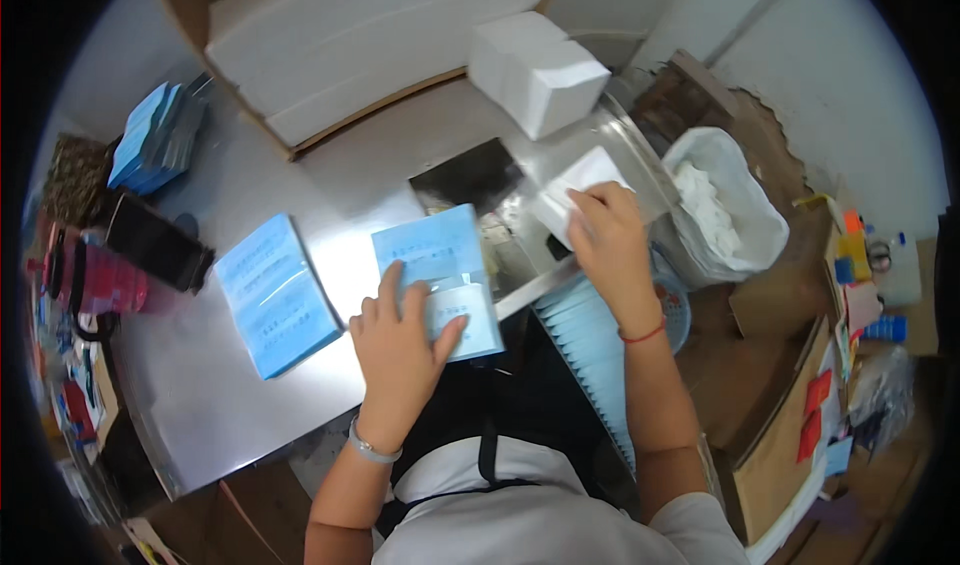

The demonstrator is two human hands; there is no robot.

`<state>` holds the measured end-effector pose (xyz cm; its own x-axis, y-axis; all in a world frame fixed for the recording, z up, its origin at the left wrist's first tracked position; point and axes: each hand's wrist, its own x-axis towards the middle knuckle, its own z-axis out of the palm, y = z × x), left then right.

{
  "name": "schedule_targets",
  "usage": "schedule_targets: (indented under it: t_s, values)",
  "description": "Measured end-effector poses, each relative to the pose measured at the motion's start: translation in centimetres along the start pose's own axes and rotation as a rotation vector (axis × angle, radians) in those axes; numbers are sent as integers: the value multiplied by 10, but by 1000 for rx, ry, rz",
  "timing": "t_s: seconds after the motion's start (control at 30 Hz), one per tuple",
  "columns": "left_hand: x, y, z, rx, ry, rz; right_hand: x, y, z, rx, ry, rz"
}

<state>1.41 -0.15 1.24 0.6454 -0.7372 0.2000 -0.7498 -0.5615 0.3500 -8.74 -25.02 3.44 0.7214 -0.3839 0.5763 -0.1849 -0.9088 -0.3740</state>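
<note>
A blue printed packet (430, 240) with a clear glossy surface lies at the table's front edge, a white piece on its lower half. My left hand (395, 340) rests on it, fingers spread and thumb apart. To its left is a stack of similar blue packets (278, 300). My right hand (612, 245) is over the metal tray, its bent fingers pinched at the edge of a small white paper stack (592, 175). How many sheets are between those fingertips is hidden.
Taller white paper blocks (540, 75) stand behind the tray. A lined bin (725, 205) with white scraps is at right, above long blue stacked material (590, 355). More blue packets (155, 140), a dark phone-like slab (155, 240) and a pink jug (115, 280) are at left.
</note>
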Motion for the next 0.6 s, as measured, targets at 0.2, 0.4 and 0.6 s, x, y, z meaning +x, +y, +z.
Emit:
schedule_targets:
  t_s: [0.2, 0.4, 0.6]
  values:
    - [-10, -10, -3, -3, 8, 94, 1, 26, 7, -350, 63, -343]
    - [-5, -28, -18, -29, -103, 69, -78, -126, 34, 131, -165, -455]
    - [-1, 20, -12, -435, -70, 147, -25, -81, 79, -89, -404, -247]
